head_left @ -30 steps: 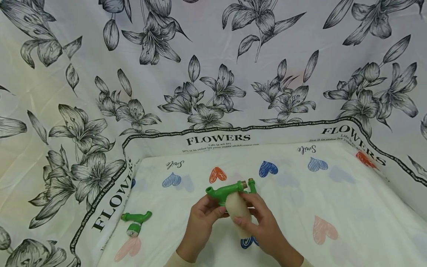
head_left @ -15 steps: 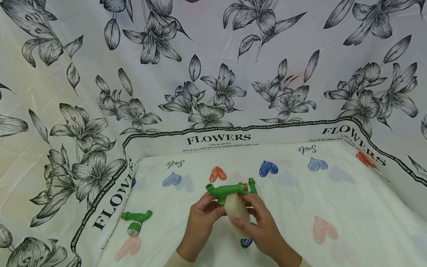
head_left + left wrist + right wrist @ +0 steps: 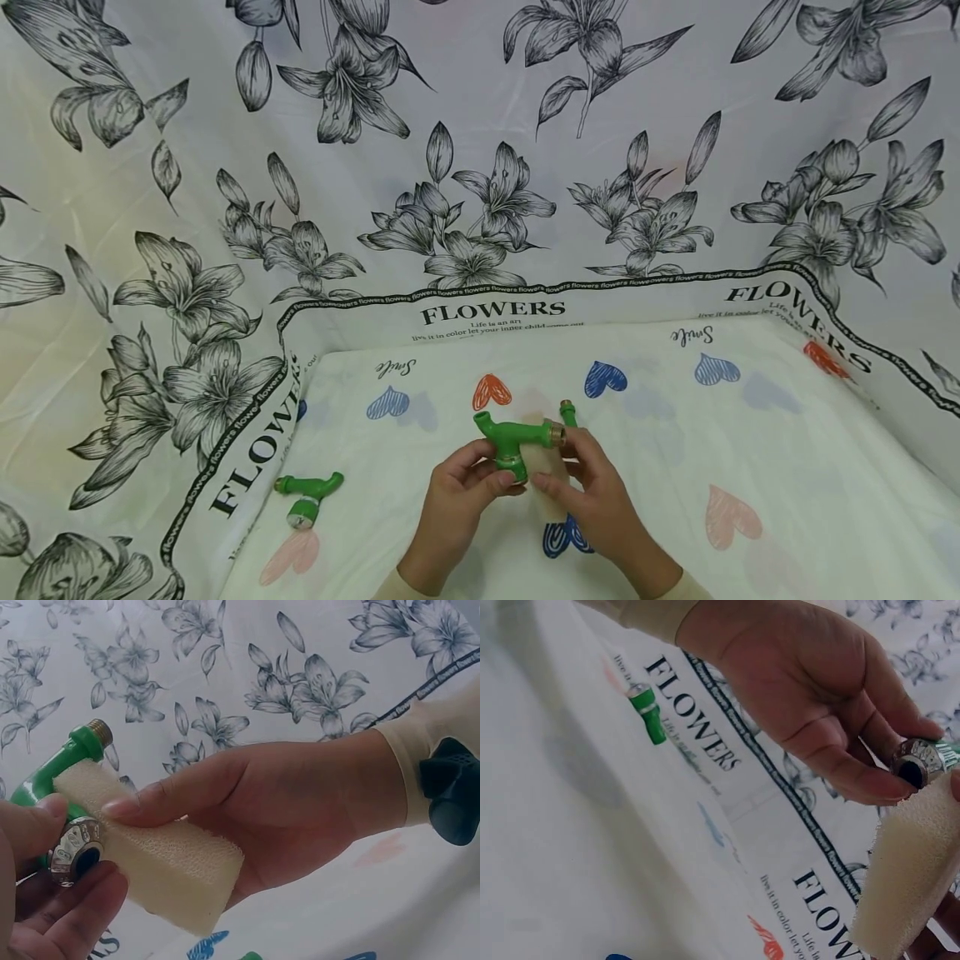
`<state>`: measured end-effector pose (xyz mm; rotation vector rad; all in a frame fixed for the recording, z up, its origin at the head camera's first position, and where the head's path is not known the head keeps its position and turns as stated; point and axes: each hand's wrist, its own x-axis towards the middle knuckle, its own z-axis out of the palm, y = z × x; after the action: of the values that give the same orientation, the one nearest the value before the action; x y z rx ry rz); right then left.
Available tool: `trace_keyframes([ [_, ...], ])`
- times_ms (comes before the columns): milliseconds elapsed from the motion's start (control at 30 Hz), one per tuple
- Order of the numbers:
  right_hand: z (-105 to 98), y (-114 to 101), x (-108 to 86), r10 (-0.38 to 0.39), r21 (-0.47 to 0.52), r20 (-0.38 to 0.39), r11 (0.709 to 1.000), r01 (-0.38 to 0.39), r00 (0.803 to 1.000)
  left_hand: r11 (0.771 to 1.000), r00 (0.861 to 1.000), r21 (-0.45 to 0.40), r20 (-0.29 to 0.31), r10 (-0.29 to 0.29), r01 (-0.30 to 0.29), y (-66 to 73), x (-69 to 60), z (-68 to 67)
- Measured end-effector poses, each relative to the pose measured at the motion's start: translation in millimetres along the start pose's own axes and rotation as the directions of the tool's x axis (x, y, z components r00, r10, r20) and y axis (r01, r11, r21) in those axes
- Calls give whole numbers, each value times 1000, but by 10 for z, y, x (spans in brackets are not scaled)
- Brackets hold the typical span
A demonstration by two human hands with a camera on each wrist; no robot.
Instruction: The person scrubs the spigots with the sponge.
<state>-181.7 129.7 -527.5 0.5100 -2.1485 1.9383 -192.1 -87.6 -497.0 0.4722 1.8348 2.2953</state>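
A green tap (image 3: pixel 517 433) with a brass threaded end is held above the cloth in the head view. My left hand (image 3: pixel 455 508) pinches its round lower part between thumb and fingers. My right hand (image 3: pixel 607 508) grips a cream sponge block (image 3: pixel 546 475) against the tap's body, behind the threaded end. In the left wrist view the sponge (image 3: pixel 165 855) lies along the tap (image 3: pixel 56 769), the right thumb pressing on it. The right wrist view shows the left fingers around the tap's silver-and-green end (image 3: pixel 922 761), close to the sponge (image 3: pixel 907 862).
A second green tap (image 3: pixel 307 498) lies on the heart-patterned cloth (image 3: pixel 637 467) at the left. Another green piece (image 3: pixel 567 411) lies just behind my right hand, partly hidden. Floral fabric (image 3: pixel 465 100) with a black-lettered border rises behind and at the left.
The held tap has turned, its spout now tipped upward and its threaded end lower. The sponge has shifted from in front of the tap to partly behind it.
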Motion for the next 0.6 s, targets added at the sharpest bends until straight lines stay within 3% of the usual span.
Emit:
trace_keyframes([
  [133,10,0,-8,17,-2,-9,1000,-17,1000,1000,1000,-7,-19,-19,19,0,-9,18],
  [400,68,-34,-60,88,-4,-9,996,-88,996,1000,997,14,-74,0,1,-27,7,48],
  [600,103,-110,-91,30,-26,34,999,-29,999,996,985,65,-166,-41,53,-35,48,42],
])
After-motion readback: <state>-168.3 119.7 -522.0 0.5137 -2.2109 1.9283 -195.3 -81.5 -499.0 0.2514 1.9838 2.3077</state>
